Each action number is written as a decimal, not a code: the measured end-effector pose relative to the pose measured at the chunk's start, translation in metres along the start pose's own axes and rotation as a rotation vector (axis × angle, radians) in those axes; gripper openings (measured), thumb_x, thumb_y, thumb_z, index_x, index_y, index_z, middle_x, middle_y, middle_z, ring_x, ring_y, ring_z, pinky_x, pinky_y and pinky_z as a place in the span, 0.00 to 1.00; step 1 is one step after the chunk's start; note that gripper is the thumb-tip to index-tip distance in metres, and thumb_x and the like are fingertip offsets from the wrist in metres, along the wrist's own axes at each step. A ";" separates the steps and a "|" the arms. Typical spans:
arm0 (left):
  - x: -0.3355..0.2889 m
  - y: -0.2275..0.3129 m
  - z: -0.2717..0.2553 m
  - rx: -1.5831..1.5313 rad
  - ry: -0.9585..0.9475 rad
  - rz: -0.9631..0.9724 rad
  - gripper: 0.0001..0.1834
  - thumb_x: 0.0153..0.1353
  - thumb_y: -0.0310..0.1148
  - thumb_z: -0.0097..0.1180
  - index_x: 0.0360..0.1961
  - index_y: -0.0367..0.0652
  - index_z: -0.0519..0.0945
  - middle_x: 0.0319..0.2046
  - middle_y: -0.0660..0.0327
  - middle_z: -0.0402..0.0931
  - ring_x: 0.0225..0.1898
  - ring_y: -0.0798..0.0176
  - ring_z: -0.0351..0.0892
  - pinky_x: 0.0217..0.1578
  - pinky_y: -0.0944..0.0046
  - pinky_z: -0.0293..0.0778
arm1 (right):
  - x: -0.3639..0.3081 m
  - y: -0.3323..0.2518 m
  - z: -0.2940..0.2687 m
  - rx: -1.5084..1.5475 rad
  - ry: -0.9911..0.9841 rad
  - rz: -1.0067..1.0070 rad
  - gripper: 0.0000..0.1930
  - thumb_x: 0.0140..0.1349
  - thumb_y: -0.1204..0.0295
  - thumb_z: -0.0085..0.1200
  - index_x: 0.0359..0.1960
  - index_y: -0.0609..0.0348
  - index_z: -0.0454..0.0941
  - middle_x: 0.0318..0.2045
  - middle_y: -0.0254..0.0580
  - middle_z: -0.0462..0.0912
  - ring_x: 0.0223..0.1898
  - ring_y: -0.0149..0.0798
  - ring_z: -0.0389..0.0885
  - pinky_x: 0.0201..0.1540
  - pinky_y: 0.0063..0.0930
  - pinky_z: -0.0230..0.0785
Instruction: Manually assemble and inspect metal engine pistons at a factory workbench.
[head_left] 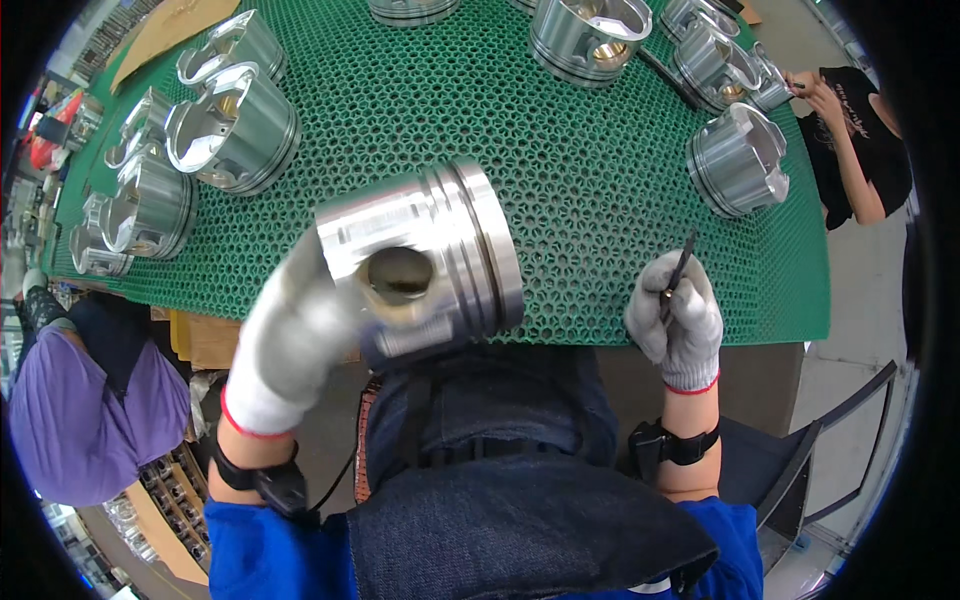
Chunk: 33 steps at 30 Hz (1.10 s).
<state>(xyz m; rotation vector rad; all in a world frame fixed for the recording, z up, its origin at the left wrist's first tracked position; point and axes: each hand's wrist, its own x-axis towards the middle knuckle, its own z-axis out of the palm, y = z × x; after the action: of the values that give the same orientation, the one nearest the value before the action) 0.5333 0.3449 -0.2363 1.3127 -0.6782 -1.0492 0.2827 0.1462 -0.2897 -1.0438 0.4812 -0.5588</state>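
A large silvery piston (470,250) lies tipped on its side in the air, above the near edge of the green mat (590,190). My left hand (300,330), in a white knitted glove and partly smeared by motion, grips its skirt end. The ring grooves face right, and the round pin bore shows on the side toward me. Further right, my gloved right hand (682,320) is closed around a slim black pointed tool (682,260), tip up; its exact kind is hard to make out. That hand stays apart from the piston.
Several pistons stand at the left, including one large piston (235,130). More stand at the far side, such as this piston (588,40), and at the right another piston (738,160). A co-worker (850,140) handles a piston at far right. Someone in purple (95,410) is at left.
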 end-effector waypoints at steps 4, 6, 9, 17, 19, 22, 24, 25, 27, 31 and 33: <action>0.007 -0.014 -0.017 -0.469 0.201 0.055 0.43 0.67 0.62 0.36 0.66 0.32 0.57 0.62 0.46 0.65 0.61 0.50 0.69 0.60 0.52 0.68 | 0.000 0.002 0.000 0.006 -0.022 -0.032 0.20 0.56 0.58 0.56 0.36 0.66 0.71 0.17 0.45 0.74 0.09 0.28 0.64 0.12 0.19 0.57; 0.008 -0.017 -0.015 -0.430 0.285 0.107 0.43 0.67 0.63 0.36 0.66 0.32 0.58 0.61 0.47 0.65 0.61 0.51 0.69 0.60 0.52 0.68 | -0.002 0.002 -0.001 0.007 -0.007 -0.032 0.20 0.56 0.58 0.57 0.36 0.66 0.71 0.16 0.45 0.74 0.09 0.28 0.64 0.12 0.19 0.57; 0.004 -0.044 -0.025 -0.349 0.338 0.269 0.39 0.67 0.57 0.45 0.64 0.32 0.60 0.59 0.48 0.67 0.60 0.53 0.68 0.59 0.54 0.66 | -0.004 0.002 -0.003 -0.013 0.019 -0.007 0.21 0.55 0.57 0.59 0.35 0.67 0.72 0.16 0.45 0.74 0.08 0.29 0.65 0.10 0.20 0.57; 0.012 -0.049 -0.006 0.663 0.481 0.271 0.23 0.49 0.30 0.68 0.45 0.33 0.74 0.41 0.46 0.77 0.41 0.48 0.79 0.39 0.57 0.75 | -0.001 0.005 0.003 0.061 0.040 -0.050 0.30 0.59 0.60 0.55 0.57 0.69 0.64 0.14 0.46 0.73 0.07 0.34 0.66 0.08 0.22 0.57; 0.014 -0.030 -0.017 1.270 0.438 0.588 0.18 0.43 0.26 0.67 0.36 0.36 0.75 0.35 0.50 0.75 0.35 0.49 0.77 0.36 0.55 0.74 | 0.000 0.004 0.004 0.084 0.058 -0.028 0.31 0.59 0.63 0.52 0.59 0.69 0.60 0.16 0.48 0.74 0.07 0.34 0.66 0.08 0.23 0.58; 0.024 0.019 -0.008 1.458 0.125 0.789 0.26 0.30 0.26 0.65 0.39 0.43 0.78 0.34 0.53 0.75 0.37 0.47 0.77 0.37 0.55 0.74 | 0.005 0.001 0.002 0.098 0.088 -0.025 0.28 0.58 0.68 0.50 0.58 0.70 0.62 0.22 0.47 0.76 0.10 0.31 0.66 0.12 0.20 0.60; 0.026 0.021 -0.003 1.418 0.021 0.987 0.30 0.31 0.28 0.66 0.44 0.43 0.79 0.39 0.53 0.77 0.42 0.47 0.77 0.42 0.55 0.75 | 0.003 0.000 -0.001 0.149 0.064 -0.039 0.26 0.57 0.71 0.48 0.57 0.70 0.64 0.26 0.44 0.77 0.14 0.27 0.66 0.16 0.17 0.60; 0.029 0.012 -0.009 1.429 -0.022 1.113 0.31 0.34 0.29 0.67 0.47 0.43 0.79 0.41 0.52 0.77 0.45 0.48 0.77 0.44 0.56 0.75 | 0.002 -0.001 -0.001 0.162 0.069 -0.050 0.26 0.57 0.71 0.48 0.57 0.70 0.64 0.26 0.44 0.77 0.14 0.27 0.66 0.16 0.17 0.60; 0.045 -0.031 -0.031 1.102 0.751 1.123 0.26 0.48 0.34 0.68 0.49 0.40 0.77 0.52 0.51 0.74 0.50 0.50 0.77 0.51 0.56 0.74 | -0.004 -0.006 0.009 0.159 0.061 -0.020 0.27 0.56 0.71 0.48 0.58 0.70 0.64 0.25 0.43 0.77 0.15 0.27 0.67 0.16 0.16 0.60; 0.065 -0.015 -0.019 0.954 0.255 0.666 0.22 0.51 0.34 0.64 0.48 0.40 0.77 0.53 0.53 0.75 0.54 0.50 0.74 0.55 0.54 0.71 | -0.028 -0.027 0.021 -0.349 -0.026 0.085 0.22 0.58 0.66 0.48 0.51 0.68 0.73 0.27 0.42 0.79 0.17 0.25 0.70 0.18 0.15 0.62; 0.063 0.016 0.028 1.311 0.141 0.897 0.24 0.45 0.31 0.62 0.47 0.40 0.77 0.50 0.53 0.76 0.53 0.46 0.74 0.56 0.53 0.71 | -0.028 -0.025 0.013 -0.553 -0.069 -0.046 0.16 0.60 0.64 0.52 0.40 0.66 0.79 0.30 0.46 0.82 0.25 0.37 0.80 0.29 0.26 0.72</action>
<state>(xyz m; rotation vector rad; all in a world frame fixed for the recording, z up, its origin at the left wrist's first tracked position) 0.5381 0.2752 -0.2257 1.7840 -1.7657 0.3703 0.2642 0.1636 -0.2584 -1.5992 0.5671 -0.4353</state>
